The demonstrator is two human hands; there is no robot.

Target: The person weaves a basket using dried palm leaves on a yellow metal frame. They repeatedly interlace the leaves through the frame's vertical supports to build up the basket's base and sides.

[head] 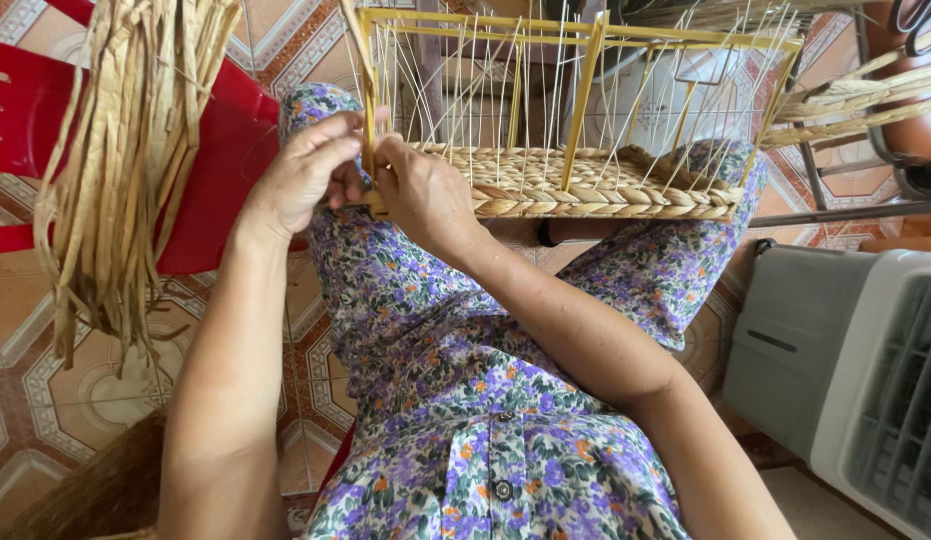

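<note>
Two hands, left hand (307, 178), right hand (422, 190), pinching one basket frame (585, 110)

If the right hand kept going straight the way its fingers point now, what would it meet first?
Most likely the yellow corner post of the basket frame: the right hand points up-left at it, with the left hand just beyond. Depth is unclear.

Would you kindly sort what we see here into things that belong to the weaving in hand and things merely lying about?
In use:
left hand
right hand
yellow frame
woven basket base
bundle of dried fibre strands

Lying about:
red plastic chair
grey and white appliance
</note>
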